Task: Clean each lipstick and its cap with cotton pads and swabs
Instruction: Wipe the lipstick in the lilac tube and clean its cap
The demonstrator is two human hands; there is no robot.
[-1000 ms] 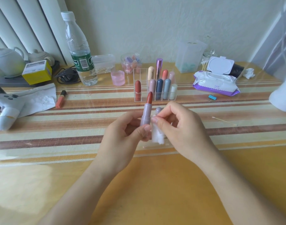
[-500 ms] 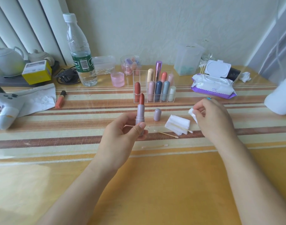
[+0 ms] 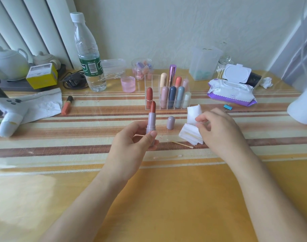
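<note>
My left hand [image 3: 131, 142] holds an uncapped lipstick [image 3: 151, 119] upright; it has a lilac tube and a brick-red bullet. Its lilac cap [image 3: 170, 122] stands on the table just to the right. My right hand [image 3: 217, 130] pinches a white cotton pad [image 3: 193, 114] lifted above a small stack of cotton pads [image 3: 189, 136]. Two cotton swabs [image 3: 181, 144] lie on the table between my hands. Behind, a clear organiser [image 3: 152, 78] holds several capped lipsticks.
A wet-wipe pack [image 3: 231, 92] with an open lid lies at the back right, next to a swab jar [image 3: 223, 67]. A water bottle [image 3: 88, 55], pink cup [image 3: 128, 84], orange lip tube [image 3: 67, 105] and white gadget [image 3: 9, 114] sit to the left.
My right hand left the lipstick, went right, then came back over the pad stack with a fresh cotton pad pinched in it. The left hand kept the lipstick upright.
</note>
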